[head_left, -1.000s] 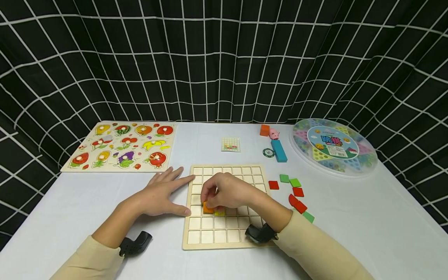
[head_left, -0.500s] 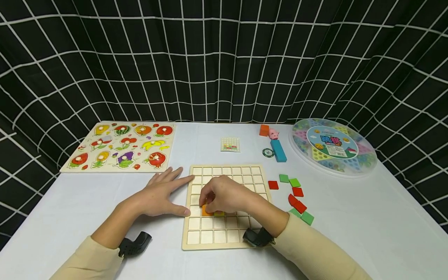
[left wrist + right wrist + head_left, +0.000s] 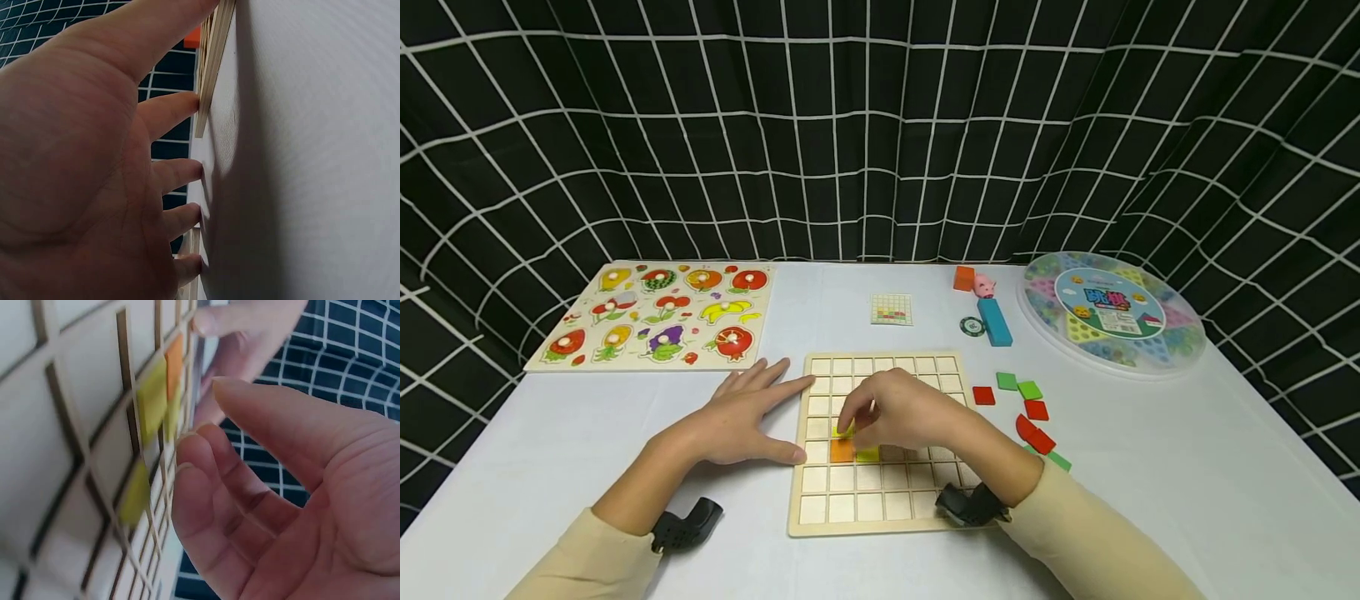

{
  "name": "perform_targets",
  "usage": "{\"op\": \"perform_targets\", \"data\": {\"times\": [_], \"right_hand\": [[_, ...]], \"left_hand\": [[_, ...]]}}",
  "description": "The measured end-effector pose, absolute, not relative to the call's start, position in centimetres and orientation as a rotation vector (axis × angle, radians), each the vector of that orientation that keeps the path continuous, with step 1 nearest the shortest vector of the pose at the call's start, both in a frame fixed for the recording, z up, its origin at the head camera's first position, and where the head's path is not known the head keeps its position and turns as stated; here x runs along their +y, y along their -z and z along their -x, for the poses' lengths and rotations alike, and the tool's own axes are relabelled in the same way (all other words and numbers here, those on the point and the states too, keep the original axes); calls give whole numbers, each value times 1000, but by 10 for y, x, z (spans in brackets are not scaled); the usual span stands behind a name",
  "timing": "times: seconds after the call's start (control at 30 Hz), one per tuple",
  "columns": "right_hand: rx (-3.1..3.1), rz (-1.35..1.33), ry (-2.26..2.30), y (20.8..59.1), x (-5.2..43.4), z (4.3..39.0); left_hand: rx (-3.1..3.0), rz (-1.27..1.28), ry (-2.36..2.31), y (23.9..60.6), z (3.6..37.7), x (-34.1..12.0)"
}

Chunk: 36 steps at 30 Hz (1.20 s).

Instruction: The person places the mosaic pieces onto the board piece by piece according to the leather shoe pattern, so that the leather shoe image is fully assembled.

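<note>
A light wooden board (image 3: 842,507) with a grid of square cells lies in front of me. In it sit an orange square tile (image 3: 842,451), a yellow tile (image 3: 867,455) beside it, and another yellow tile (image 3: 842,432) just behind. The right wrist view also shows a third yellow tile (image 3: 134,497), hidden under my hand in the head view. My right hand (image 3: 901,412) hovers close over these tiles, thumb and loosely bent fingers apart, nothing between them. Fingers spread, my left hand (image 3: 737,421) rests on the table, its thumb and index fingertip at the board's left edge.
Loose red tiles (image 3: 983,396) and green tiles (image 3: 1007,381) lie right of the board. Behind are a small pattern card (image 3: 892,309), a blue block (image 3: 995,322), an orange cube (image 3: 964,278), a pig figure (image 3: 984,286), a chip (image 3: 972,326), a round game box (image 3: 1112,354) and a fruit puzzle (image 3: 647,315).
My right hand has let go of the orange tile, which now lies in its cell, and has shifted slightly right and up. The yellow tile behind has come into view. My left hand stays put.
</note>
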State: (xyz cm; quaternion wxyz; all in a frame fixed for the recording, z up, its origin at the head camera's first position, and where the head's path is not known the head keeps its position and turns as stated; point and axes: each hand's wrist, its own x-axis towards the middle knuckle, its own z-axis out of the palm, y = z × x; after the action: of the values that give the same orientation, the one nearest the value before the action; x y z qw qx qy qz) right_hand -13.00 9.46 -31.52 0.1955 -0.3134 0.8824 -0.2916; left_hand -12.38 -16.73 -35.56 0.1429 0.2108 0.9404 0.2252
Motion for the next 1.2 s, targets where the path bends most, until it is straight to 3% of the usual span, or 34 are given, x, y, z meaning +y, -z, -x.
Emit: {"op": "perform_targets", "data": {"times": [0.43, 0.9, 1.2], "right_hand": [[2446, 916, 925, 305, 159, 136], [2638, 551, 823, 300, 239, 147], [2765, 365, 600, 316, 262, 171]], "left_hand": [[2712, -588, -661, 356, 123, -167], [2706, -588, -663, 354, 124, -165], [2704, -589, -664, 355, 123, -164]]}}
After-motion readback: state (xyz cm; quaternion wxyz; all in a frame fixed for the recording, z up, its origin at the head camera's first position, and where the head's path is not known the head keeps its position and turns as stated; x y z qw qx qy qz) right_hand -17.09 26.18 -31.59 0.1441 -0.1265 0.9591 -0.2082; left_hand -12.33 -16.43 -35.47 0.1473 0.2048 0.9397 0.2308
